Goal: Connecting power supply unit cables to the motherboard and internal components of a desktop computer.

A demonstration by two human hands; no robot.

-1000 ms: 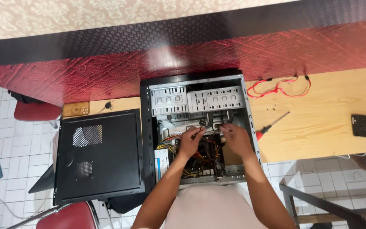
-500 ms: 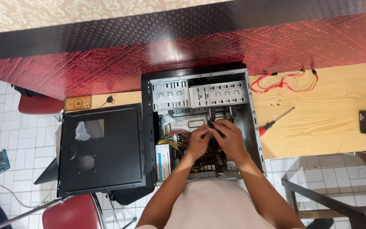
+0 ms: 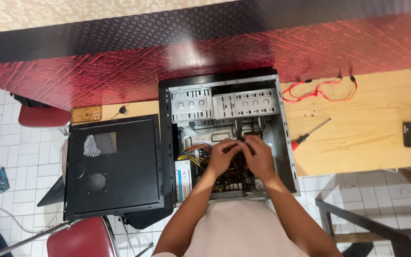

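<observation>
Hands deep in the open computer case [image 3: 274, 138] on the wooden table [image 3: 381, 123] — left hand [image 3: 222, 156] and right hand [image 3: 259, 157] pressed together, pinching a small black connector [image 3: 247, 142]; red screwdriver [image 3: 308, 135] lies just beside the case.

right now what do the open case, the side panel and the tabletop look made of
Open grey computer case: seemingly bare sheet metal, with dull stamped drive bays. Flat black side panel: probably painted metal, matte, with perforated vents. Light tabletop: wood or wood-look laminate, showing grain lines.
</observation>
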